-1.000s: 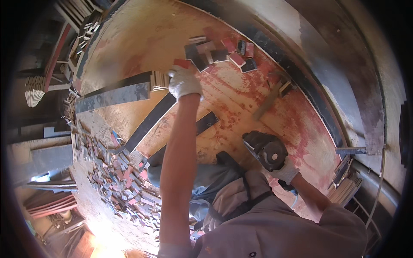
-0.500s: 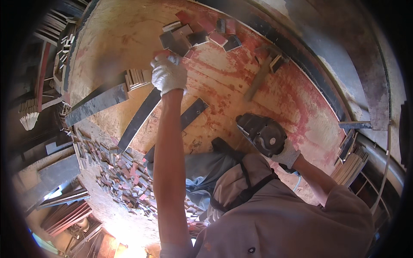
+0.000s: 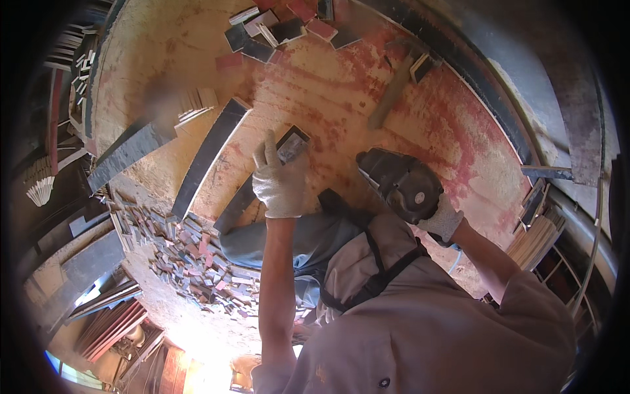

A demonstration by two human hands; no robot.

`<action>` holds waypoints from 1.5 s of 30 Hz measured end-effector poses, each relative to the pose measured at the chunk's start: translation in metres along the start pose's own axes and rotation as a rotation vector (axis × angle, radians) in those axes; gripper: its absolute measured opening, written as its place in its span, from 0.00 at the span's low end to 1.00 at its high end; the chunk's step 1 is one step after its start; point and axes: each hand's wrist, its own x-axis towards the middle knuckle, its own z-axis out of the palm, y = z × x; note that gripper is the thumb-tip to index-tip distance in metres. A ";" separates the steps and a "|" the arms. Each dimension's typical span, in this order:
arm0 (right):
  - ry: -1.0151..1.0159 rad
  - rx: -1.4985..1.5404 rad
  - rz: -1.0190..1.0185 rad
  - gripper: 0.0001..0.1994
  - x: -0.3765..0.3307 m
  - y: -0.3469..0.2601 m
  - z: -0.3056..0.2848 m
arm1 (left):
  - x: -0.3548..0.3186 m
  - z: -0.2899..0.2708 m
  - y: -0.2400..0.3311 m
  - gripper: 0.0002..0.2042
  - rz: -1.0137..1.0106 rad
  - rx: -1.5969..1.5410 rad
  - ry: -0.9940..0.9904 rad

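Note:
My left hand (image 3: pixel 280 187), in a pale work glove, is over a dark narrow board (image 3: pixel 292 145) on the worktop. Its index and middle fingers stretch forward beside the board's far end; whether they touch it I cannot tell. No object shows in this hand. My right hand (image 3: pixel 443 223), also gloved, grips a black nail gun (image 3: pixel 408 187) with a round drum-like housing, its nose toward the far left. The grip itself is mostly hidden. To the left of my left hand, a second dark board (image 3: pixel 211 157) with a pale edge lies roughly parallel to the first.
Dark and reddish offcuts (image 3: pixel 285 29) lie at the far side, with a red piece (image 3: pixel 229 60) nearer. A wooden-handled tool (image 3: pixel 392 95) rests beyond the nail gun. A small stack of strips (image 3: pixel 195 105) is at left. Many scrap blocks (image 3: pixel 197 256) cover the lower left.
My left hand has drawn back from beside the far offcuts to the near dark board, its fingers now stretched out. My right hand still holds the nail gun. The view has shifted slightly.

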 end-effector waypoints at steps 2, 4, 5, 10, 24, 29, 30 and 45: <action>-0.007 0.066 -0.030 0.53 0.001 0.009 0.001 | -0.003 0.004 -0.013 0.40 0.120 0.084 0.091; -0.009 0.121 -0.050 0.53 0.001 0.012 0.001 | -0.002 0.003 -0.018 0.36 0.181 0.231 0.077; -0.009 0.125 -0.047 0.53 0.000 0.011 0.003 | 0.001 0.005 -0.024 0.34 0.206 0.214 0.084; 0.031 0.012 0.002 0.54 -0.006 -0.001 0.003 | 0.009 0.011 -0.028 0.26 0.166 0.090 0.026; 0.004 0.036 -0.021 0.54 -0.001 -0.004 0.002 | 0.013 0.011 -0.027 0.27 0.154 0.120 0.012; -0.017 0.109 -0.034 0.53 -0.003 -0.007 0.004 | 0.014 0.008 -0.024 0.26 0.122 0.122 -0.021; -0.019 0.111 -0.029 0.53 -0.003 -0.009 0.004 | 0.014 0.007 -0.024 0.26 0.122 0.126 -0.022; -0.002 0.042 0.008 0.53 -0.003 -0.012 0.007 | 0.024 0.006 -0.020 0.23 0.150 0.274 -0.109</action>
